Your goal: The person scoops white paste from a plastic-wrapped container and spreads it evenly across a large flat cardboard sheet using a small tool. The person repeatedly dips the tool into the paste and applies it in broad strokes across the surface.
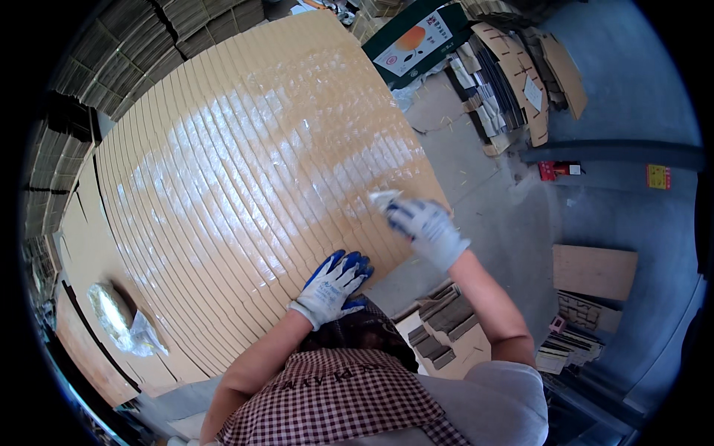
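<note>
Where both hands work: cardboard layers [260,186], overlapped in long curved rows, glossy patches on top; they fill ctr of view, directly in front of person.
R hand [428,227]: gloved, over near R part of cardboard, fingers curled around white item [384,198]; motion blur, can't tell if item touches the surface.
Item type: unclear, blurred, sticks out past R fingers.
L hand [333,288]: white glove w/ blue fingers, palm down at near edge of cardboard, fingers slightly spread, pointing away from body.
Far L end: shiny clear-wrapped roll [111,312], near the layers.
Apron [335,394]: checked, dark/light, just below L hand.
R of apron: brown cardboard pcs [446,320], low.
Bkgd top L: tied cardboard stacks [126,52].
Bkgd top R: green box [416,44] w/ orange fruit pic, just beyond the layers.
Far R: red box [549,171] on floor by wall; tan board [595,272] nearer.
</note>
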The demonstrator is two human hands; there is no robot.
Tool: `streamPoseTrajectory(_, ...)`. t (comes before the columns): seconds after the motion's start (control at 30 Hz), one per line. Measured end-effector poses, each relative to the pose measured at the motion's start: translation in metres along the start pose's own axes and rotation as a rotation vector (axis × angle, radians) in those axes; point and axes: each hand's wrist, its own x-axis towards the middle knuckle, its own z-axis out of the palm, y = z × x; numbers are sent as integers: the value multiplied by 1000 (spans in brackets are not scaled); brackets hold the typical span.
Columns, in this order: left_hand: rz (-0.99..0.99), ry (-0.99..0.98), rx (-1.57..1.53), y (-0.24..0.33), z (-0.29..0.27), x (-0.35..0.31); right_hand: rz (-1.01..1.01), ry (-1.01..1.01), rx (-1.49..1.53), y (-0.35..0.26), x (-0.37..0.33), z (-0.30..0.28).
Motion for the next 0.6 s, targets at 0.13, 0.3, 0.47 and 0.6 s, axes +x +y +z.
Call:
streamPoseTrajectory(0.13, -6, -23, 19, 2, -2, 1, -114, -78, -29, -21, -3, 18)
streamPoseTrajectory(0.3, 8, 54, -5, 0, 3, 0, -3, -21, -130, 6, 4, 15)
streamPoseTrajectory(0.47, -17, -43, 7, 1, 0, -2, -217, 66, -12, -47, 2, 18)
streamPoseTrajectory(0.6, 14, 46, 11, 1, -1, 1, 16, 28, -43, -13, -1, 32)
